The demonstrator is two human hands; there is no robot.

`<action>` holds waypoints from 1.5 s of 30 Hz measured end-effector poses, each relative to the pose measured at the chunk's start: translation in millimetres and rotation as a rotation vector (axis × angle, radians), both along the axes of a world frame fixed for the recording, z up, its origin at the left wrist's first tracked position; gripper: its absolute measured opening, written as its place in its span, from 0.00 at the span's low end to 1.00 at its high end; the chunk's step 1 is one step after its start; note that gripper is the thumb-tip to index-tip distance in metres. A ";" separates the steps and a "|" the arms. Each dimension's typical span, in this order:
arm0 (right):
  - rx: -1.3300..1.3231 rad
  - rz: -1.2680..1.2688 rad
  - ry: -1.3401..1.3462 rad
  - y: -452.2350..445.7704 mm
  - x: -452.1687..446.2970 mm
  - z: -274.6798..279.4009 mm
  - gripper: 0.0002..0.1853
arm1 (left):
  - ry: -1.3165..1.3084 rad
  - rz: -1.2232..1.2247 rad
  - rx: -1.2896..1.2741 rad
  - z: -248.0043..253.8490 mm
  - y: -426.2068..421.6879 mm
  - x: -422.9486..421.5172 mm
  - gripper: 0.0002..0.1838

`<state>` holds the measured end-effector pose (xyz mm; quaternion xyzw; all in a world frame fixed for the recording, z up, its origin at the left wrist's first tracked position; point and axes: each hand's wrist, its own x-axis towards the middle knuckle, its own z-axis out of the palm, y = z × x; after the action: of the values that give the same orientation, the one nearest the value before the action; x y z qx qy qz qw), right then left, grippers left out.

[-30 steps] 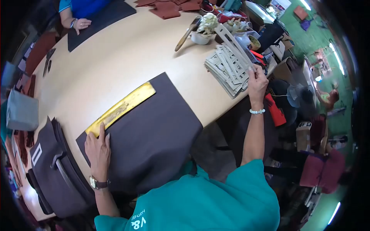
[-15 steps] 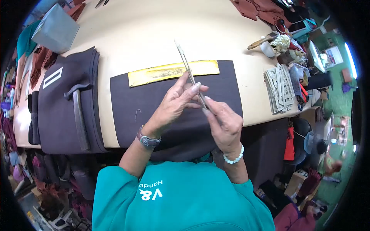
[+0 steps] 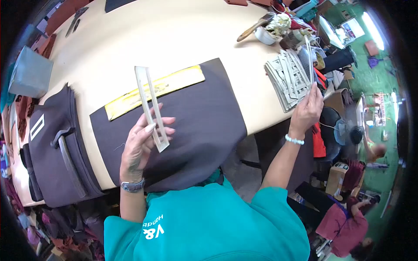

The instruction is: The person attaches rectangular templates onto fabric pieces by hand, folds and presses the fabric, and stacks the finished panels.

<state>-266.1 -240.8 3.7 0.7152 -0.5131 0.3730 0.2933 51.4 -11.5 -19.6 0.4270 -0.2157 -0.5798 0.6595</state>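
Note:
My left hand (image 3: 138, 141) grips a long, narrow, pale rectangular frame (image 3: 145, 99) by its lower part, tilted above the dark sheet (image 3: 196, 119). Behind that frame, a yellow strip (image 3: 180, 81) with dark smears lies across the sheet's far part. Out to the right, my right hand (image 3: 307, 112) has its fingers closed on another slim pale frame (image 3: 310, 58), which stands up at the right side of a pile of similar frames (image 3: 285, 78). The lower end of this second frame is hidden by my fingers.
At left, a hammer (image 3: 71, 163) and a small white frame (image 3: 37, 127) rest on stacked dark sheets (image 3: 52, 152). A grey block (image 3: 31, 73) stands behind. A brush (image 3: 254, 28) lies against a white bowl (image 3: 265, 35) at the back right. Another person (image 3: 344, 222) is at lower right.
My hands have parted: the right has swung out to the pile with one frame, while the left keeps the other. The view has turned, shifting the table leftward.

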 end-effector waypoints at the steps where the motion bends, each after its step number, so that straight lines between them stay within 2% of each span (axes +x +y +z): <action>1: 0.046 -0.032 0.068 -17.7 -19.4 -15.7 0.21 | -0.022 0.011 0.006 1.2 0.9 -1.3 0.37; 3: 0.387 -0.135 0.320 -36.9 -46.9 -44.9 0.22 | -0.087 -0.006 0.040 6.0 1.5 -5.4 0.35; 6: 0.278 -0.178 0.300 -24.3 -40.7 -61.9 0.24 | -0.303 0.002 0.047 13.2 -0.8 -10.6 0.33; 8: 0.321 0.022 0.002 -0.2 -17.3 -48.8 0.24 | -0.502 0.013 0.098 18.6 0.1 -16.5 0.33; 9: 0.349 0.122 -0.151 16.9 -0.4 -37.1 0.24 | -0.732 -0.002 0.039 14.5 0.2 -16.0 0.32; 11: 0.773 0.449 -0.597 64.0 46.4 -11.8 0.24 | -1.143 -0.040 -0.016 20.5 -1.3 -19.4 0.32; 13: 1.266 0.833 -0.935 96.5 71.6 -5.4 0.23 | -1.502 -0.053 -0.053 22.9 -1.6 -24.5 0.31; 15: 1.307 0.926 -0.998 111.0 91.8 -11.1 0.21 | -1.626 -0.032 -0.063 18.1 1.3 -24.8 0.31; 17: 1.380 0.912 -1.093 114.2 104.7 -8.6 0.21 | -1.617 -0.024 -0.041 15.3 8.3 -18.7 0.31; 23: 1.379 0.962 -0.904 118.2 133.9 -8.7 0.20 | -1.615 -0.030 -0.037 7.7 23.4 3.3 0.31; 25: 1.360 0.958 -0.931 113.8 140.1 -9.1 0.20 | -1.578 -0.002 -0.062 5.2 24.9 16.4 0.32; 28: 1.327 0.878 -0.998 99.5 149.6 -9.0 0.21 | -1.481 0.093 -0.088 17.7 27.0 51.3 0.37; 29: 1.316 0.839 -1.026 93.9 151.7 -9.4 0.21 | -1.427 0.145 -0.046 17.9 26.1 63.6 0.30; 31: 1.344 0.858 -0.994 84.4 156.4 -15.7 0.22 | -1.311 0.255 -0.026 10.8 20.6 87.3 0.23; 32: 1.358 0.860 -0.991 81.5 161.4 -19.2 0.22 | -1.343 0.265 -0.006 8.7 17.2 94.8 0.18; 35: 1.417 0.878 -0.942 74.2 173.2 -35.6 0.22 | -1.266 0.241 0.024 -12.3 7.5 107.9 0.17; 39: 1.467 0.849 -0.881 80.6 191.1 -46.7 0.21 | -1.309 0.183 0.130 -25.4 6.0 111.6 0.17; 40: 1.473 0.854 -0.872 82.1 193.9 -47.6 0.21 | -1.250 0.150 0.158 -26.4 6.1 113.3 0.20; 45: 1.468 0.807 -0.852 78.8 200.4 -51.1 0.21 | -1.314 0.064 0.106 -23.4 11.1 113.3 0.31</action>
<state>-65.8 -161.9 -47.5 0.6483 -0.3974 0.2598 -0.5952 164.7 -0.4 -43.0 0.7300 -0.5316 -0.1885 0.3858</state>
